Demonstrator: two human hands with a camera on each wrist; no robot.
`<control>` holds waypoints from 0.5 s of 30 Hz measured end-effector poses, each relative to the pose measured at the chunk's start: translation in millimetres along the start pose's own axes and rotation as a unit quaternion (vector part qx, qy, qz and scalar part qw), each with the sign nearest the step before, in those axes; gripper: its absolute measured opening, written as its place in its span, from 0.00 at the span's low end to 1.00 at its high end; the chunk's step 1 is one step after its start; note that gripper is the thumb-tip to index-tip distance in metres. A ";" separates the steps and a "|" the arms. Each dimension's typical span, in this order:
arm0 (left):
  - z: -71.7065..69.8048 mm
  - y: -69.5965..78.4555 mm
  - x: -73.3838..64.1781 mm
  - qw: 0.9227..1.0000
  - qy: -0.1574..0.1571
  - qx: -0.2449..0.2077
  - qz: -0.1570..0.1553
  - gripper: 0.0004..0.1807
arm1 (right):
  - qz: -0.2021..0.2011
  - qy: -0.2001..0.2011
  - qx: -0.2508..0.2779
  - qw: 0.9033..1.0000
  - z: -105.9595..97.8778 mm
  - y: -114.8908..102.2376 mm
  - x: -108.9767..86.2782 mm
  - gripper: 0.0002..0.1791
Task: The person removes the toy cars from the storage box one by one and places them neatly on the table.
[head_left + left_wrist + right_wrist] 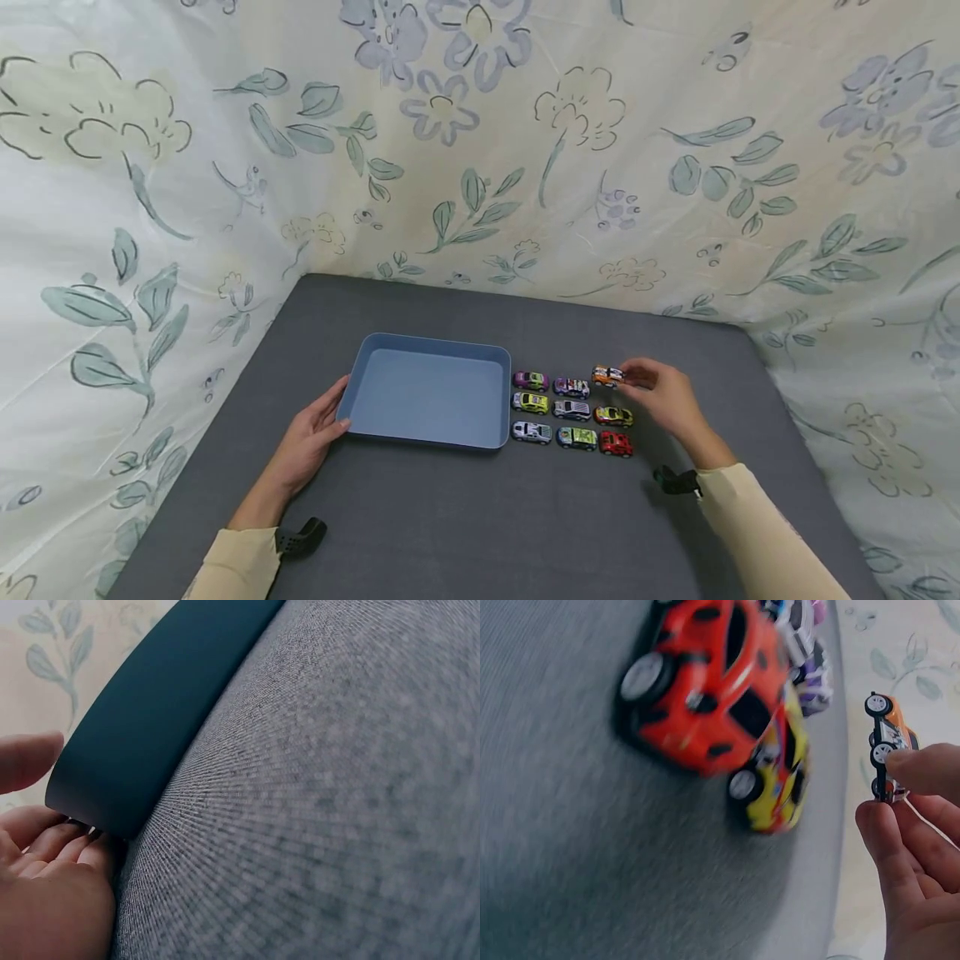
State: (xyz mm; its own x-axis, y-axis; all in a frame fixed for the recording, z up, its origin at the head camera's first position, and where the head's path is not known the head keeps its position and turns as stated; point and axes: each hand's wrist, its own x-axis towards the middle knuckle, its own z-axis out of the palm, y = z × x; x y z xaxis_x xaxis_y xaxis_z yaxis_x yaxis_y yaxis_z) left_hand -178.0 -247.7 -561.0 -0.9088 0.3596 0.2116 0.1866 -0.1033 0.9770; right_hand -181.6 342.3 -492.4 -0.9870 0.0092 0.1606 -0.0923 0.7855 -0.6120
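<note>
A blue rectangular tray [431, 396] lies on the grey table, its inside bare. My left hand [309, 433] holds the tray at its near-left corner, thumb by the rim; in the left wrist view the fingers [56, 844] bend against the tray's wall [120, 742]. Between thumb and fingertips, my right hand [663, 398] pinches an orange toy car [607, 376], seen on end in the right wrist view and apart from the table. Just nearer me stand a yellow-and-red toy car [613, 416] and a red toy car [617, 443] with black spots.
Right of the tray, several other toy cars stand in rows, among them a purple-and-green one [531, 381], a yellow one [530, 403] and a silver one [572, 409]. Flower-printed cloth [480, 167] hangs behind and beside the grey table [465, 517].
</note>
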 end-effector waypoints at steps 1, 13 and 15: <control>0.1 0.2 0.2 1.000 0.001 0.000 0.000 0.39 | -0.001 -0.004 -0.001 1.000 -0.5 2.4 0.3 0.15; -1.6 -0.1 1.4 1.000 0.001 -0.002 0.001 0.40 | 0.000 -0.066 0.000 0.998 3.5 27.7 3.3 0.14; -1.7 0.0 1.5 1.000 0.001 0.000 -0.002 0.40 | -0.004 -0.067 -0.004 0.998 4.2 29.1 4.0 0.14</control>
State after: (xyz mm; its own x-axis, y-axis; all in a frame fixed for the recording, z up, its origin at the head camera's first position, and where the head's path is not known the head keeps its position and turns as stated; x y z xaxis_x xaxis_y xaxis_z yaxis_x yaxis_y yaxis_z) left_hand -180.0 -248.7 -560.7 -0.9103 0.3577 0.2081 0.1835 -0.1020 0.9777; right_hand -188.9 362.6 -512.8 -0.9950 -0.0787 0.0608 -0.0995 0.7897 -0.6053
